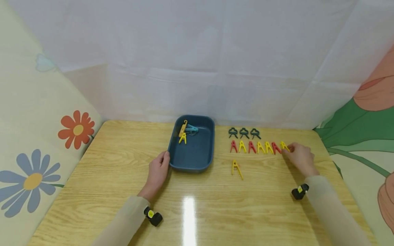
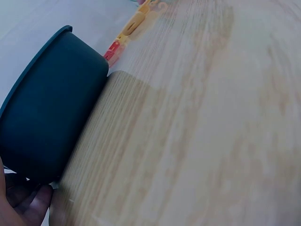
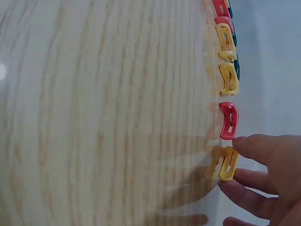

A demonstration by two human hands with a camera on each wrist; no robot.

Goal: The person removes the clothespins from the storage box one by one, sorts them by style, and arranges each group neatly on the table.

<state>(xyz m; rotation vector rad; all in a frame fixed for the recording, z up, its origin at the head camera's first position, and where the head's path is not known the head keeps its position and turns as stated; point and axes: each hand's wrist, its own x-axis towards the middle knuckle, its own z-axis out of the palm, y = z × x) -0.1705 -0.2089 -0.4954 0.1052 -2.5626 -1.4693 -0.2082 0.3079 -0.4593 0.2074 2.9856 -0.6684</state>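
The left hand (image 1: 158, 170) holds the near left side of a dark blue plastic basin (image 1: 191, 168), thumb and fingers at its wall. Inside the basin lie a yellow clothespin (image 1: 183, 138), a light-blue clothespin (image 1: 192, 128) and an orange-yellow clip with a hook (image 1: 183, 129). At the right end of a row of red and yellow clothespins, the right hand (image 1: 300, 157) pinches a yellow clothespin (image 3: 229, 164) between thumb and finger. Just left of it stands a red clothespin (image 1: 276, 147), close to the thumb. In the left wrist view, the basin's wall hides part of the left hand's fingers.
Behind the row sit three dark green clips (image 1: 244, 133). A single larger orange-yellow clothespin (image 1: 236, 168) lies in front of the row, right of the basin. A white cloth (image 1: 172, 85) hangs along the back edge of the wooden table (image 1: 117, 153).
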